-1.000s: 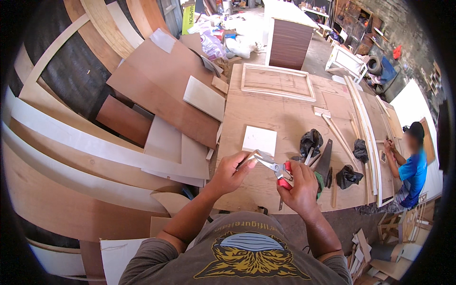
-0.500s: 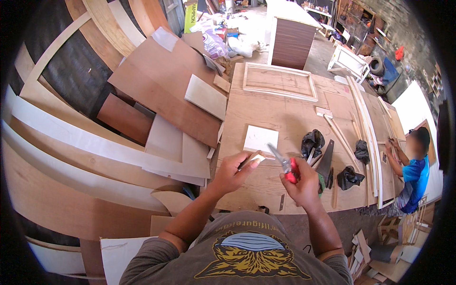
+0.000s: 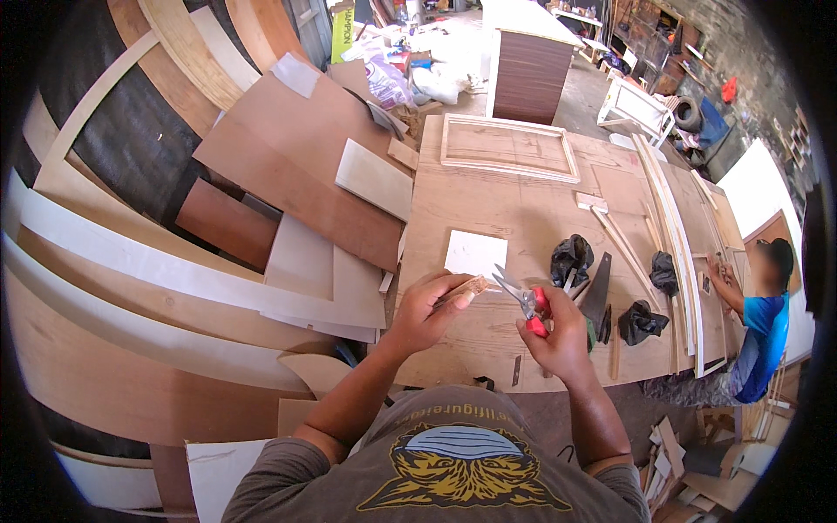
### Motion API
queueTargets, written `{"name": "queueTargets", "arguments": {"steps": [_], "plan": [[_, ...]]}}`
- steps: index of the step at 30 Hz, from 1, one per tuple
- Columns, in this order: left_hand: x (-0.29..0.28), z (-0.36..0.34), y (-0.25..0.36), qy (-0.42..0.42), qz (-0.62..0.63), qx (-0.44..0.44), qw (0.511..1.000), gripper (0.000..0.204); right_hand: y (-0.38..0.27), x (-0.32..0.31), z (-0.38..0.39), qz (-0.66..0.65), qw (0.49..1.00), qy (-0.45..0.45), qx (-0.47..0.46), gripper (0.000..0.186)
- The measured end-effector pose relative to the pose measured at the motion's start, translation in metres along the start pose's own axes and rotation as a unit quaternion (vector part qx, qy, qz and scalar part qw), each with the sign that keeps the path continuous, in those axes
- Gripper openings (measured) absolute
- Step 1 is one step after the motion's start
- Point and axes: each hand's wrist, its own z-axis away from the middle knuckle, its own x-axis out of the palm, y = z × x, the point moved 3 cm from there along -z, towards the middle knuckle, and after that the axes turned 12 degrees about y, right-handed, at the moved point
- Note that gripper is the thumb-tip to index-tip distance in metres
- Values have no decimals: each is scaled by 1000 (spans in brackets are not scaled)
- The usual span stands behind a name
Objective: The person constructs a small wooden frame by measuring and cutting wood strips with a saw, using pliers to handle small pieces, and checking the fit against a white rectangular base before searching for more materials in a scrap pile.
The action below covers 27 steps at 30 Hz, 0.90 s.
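Note:
Red-handled snips are gripped in my right hand, their two pointed metal blades spread apart and aimed up and to the left. My left hand pinches a small, thin brownish piece, which looks like a wood or veneer strip; most of it is hidden by my fingers. A narrow pale end of it sticks out toward the snips, with a small gap between it and the blades. Just beyond my hands a white square board lies on the plywood worktable.
Right of my hands lie a handsaw, black plastic bags and long wood strips. A wooden frame rests at the table's far end. Large panels lean on the left. Another person works at the right edge.
The snips' blades have opened from nearly closed. My left hand has turned the small piece slightly, showing its brownish face. The other person's arms have shifted a little.

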Motion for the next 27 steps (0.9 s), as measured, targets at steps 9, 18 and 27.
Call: {"name": "queueTargets", "arguments": {"steps": [9,18,27], "plan": [[2,-3,9,-50,-52,2,997,31,-1,-2,3,54,996,0,-66,51],[3,-20,-36,220,349,-261,873,20,35,23,14,-47,991,-4,123,40],[-5,-12,-98,292,460,-349,763,37,16,56,19,-359,904,-39,228,45]]}}
